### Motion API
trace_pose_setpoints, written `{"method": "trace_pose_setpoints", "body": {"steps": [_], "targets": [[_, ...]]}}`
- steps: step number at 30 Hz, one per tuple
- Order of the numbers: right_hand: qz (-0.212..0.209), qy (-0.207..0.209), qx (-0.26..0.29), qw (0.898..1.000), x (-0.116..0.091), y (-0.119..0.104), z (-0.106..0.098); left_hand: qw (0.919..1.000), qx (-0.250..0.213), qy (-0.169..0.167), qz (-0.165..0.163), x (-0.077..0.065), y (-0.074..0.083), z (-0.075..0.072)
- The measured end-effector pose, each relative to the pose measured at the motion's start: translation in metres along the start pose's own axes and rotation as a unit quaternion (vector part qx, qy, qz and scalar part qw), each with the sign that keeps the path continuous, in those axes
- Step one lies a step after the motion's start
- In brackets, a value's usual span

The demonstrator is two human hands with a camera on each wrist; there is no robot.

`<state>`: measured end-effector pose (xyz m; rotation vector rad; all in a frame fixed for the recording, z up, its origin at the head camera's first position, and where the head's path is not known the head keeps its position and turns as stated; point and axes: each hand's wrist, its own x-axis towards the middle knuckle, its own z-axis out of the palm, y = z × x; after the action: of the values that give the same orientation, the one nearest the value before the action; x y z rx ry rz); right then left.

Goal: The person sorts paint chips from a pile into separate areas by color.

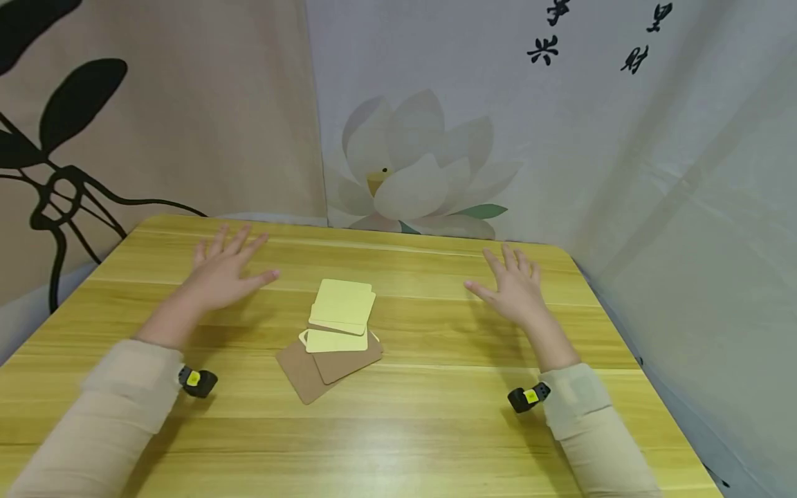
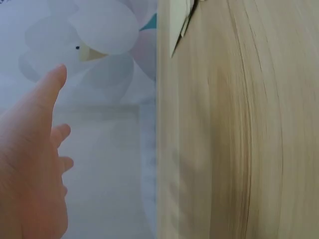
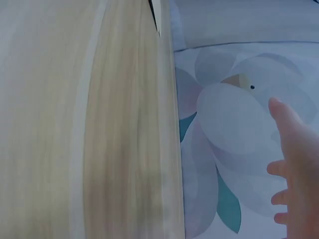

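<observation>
A person reaches both arms out over a wooden table point(image 1: 436, 436), and between the hands, nearer the left one, lies a loose pile of cards. The top ones are pale yellow cards point(image 1: 342, 302), overlapping one another and sitting a little askew. Under them, fanned toward the person, are brown cards point(image 1: 346, 364), turned at different angles, with a few light corners peeking out at the sides. The left hand point(image 1: 224, 275) hangs over the far left part of the tabletop, released, its fingers spread and its thumb pointing in toward the pile, without touching it. The right hand point(image 1: 514, 289) is held over the far right side, likewise released, fingers apart and thumb turned inward, well away from the cards. Pale sleeves point(image 1: 133, 394) cover both forearms, and a small black device with a yellow patch point(image 1: 198, 382) sits at each wrist. Behind the far edge I see a light cloth point(image 1: 685, 166) printed with a large white flower point(image 1: 423, 166) and dark characters point(image 1: 544, 50); off to the left is a black leafy branch design point(image 1: 82, 104).
</observation>
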<state>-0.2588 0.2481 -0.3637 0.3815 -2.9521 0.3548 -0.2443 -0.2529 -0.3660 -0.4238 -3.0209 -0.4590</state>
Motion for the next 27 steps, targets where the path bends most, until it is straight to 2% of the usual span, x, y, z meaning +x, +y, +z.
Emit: {"method": "trace_pose_setpoints", "body": {"steps": [13, 20, 27], "targets": [[-0.035, 0.023, 0.038, 0.998, -0.002, -0.033, 0.007, 0.9988, -0.042, 0.017, 0.019, 0.002, 0.024, 0.007], [-0.049, 0.027, 0.062, 0.997, -0.001, -0.050, 0.015, 0.9953, -0.087, 0.031, 0.031, 0.005, 0.033, 0.017], [-0.058, 0.029, 0.094, 0.993, 0.000, -0.065, 0.027, 0.9880, -0.144, 0.035, 0.042, 0.010, 0.040, 0.028]]}}
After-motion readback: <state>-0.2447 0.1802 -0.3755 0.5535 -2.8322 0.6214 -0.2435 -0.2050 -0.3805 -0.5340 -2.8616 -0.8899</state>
